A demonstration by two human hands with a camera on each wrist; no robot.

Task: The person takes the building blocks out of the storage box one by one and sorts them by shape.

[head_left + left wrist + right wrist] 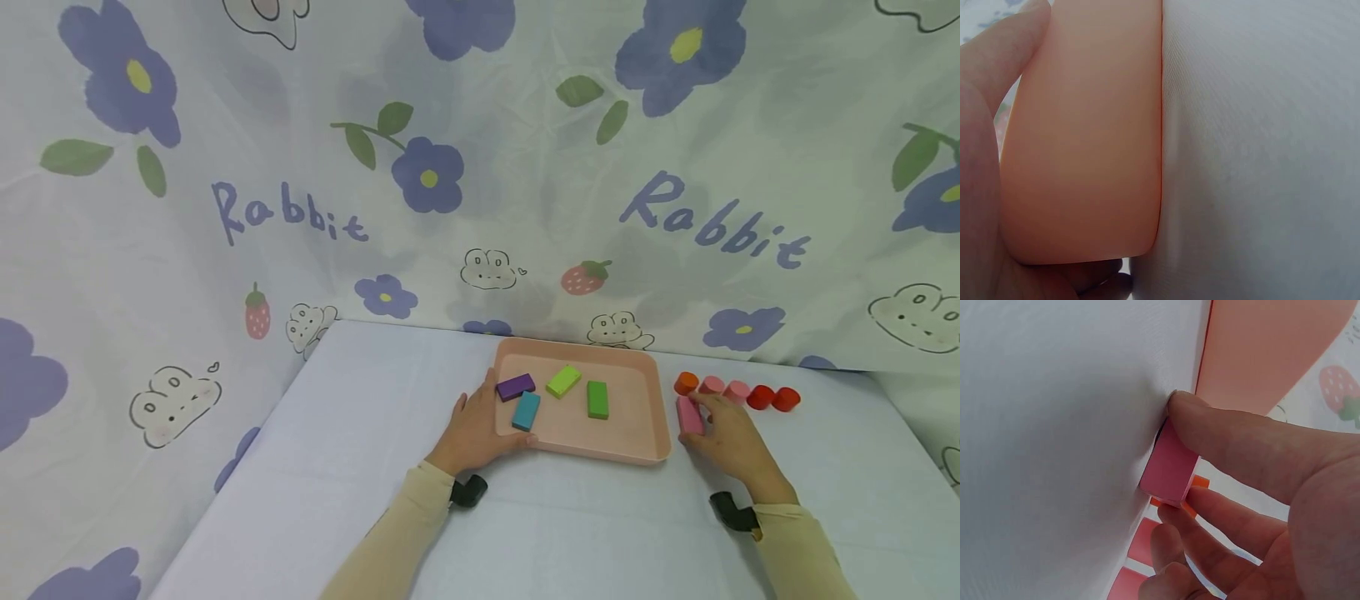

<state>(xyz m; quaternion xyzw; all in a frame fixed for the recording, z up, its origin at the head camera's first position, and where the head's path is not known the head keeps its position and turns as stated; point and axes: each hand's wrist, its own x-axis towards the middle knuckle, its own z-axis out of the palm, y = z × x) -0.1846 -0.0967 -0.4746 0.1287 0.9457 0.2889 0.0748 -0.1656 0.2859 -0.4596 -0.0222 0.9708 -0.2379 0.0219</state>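
Note:
My left hand (472, 429) holds the near left corner of a shallow peach tray (633, 417), its thumb along the front rim and fingers at the left side. Inside the tray lie a purple block (516, 387), a blue block (527, 411), a yellow-green block (564, 381) and a green block (597, 400). Just right of the tray, my right hand (731, 437) pinches a pink rectangular block (687, 417) by its two ends. The right wrist view shows that pink block (1170, 464) between thumb and fingertips, close over the white cloth.
Behind the right hand stands a row of short cylinders: an orange one (686, 383), two pink ones and two red ones, the last red cylinder (786, 399) farthest right. A patterned curtain (525, 192) hangs along the table's back edge and left side.

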